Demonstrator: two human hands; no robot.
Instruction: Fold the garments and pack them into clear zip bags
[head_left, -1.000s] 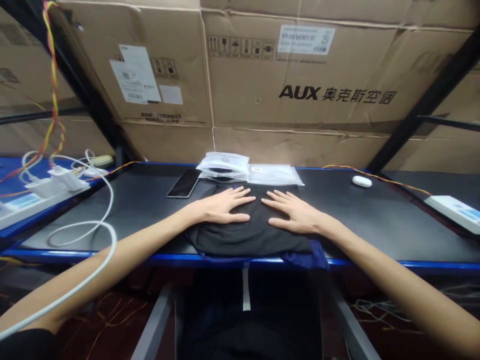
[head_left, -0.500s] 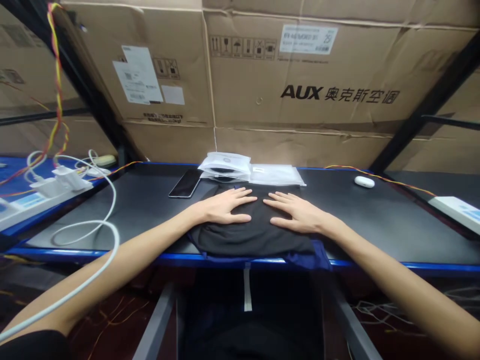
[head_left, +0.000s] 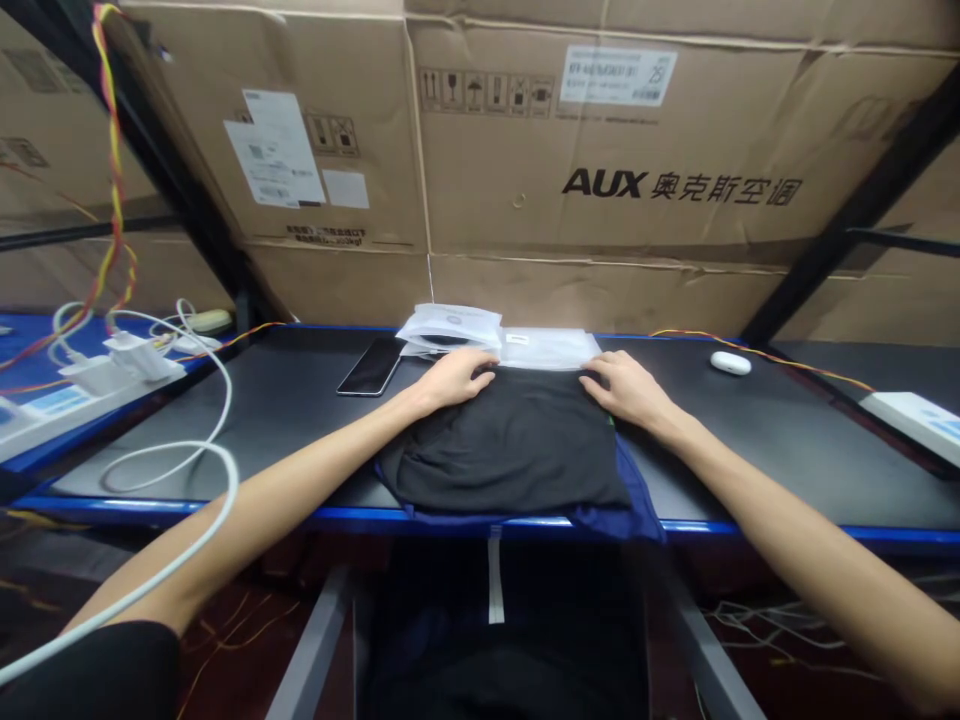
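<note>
A folded black garment (head_left: 517, 440) with dark blue cloth showing along its side and front lies at the table's near edge. My left hand (head_left: 456, 378) is at its far left part, fingers curled and thumb bent in, closed on the cloth. At the far right corner, my right hand (head_left: 622, 385) has thumb and fingers bent together on the garment's edge. The fingertips of both hands are partly hidden. Just beyond the hands lie white plastic packets (head_left: 450, 325) and a flat white pouch (head_left: 551, 348).
A phone (head_left: 371, 367) lies left of the packets. To the right is a white earbud case (head_left: 730, 363). A white cable (head_left: 225, 400) loops over the left side from a power strip (head_left: 97, 385). Large cardboard boxes (head_left: 600, 150) stand behind the black-topped table (head_left: 787, 440).
Both hands have moved from lying flat on the middle of the garment to its far edge, spreading apart. Their fingers have curled in on the cloth.
</note>
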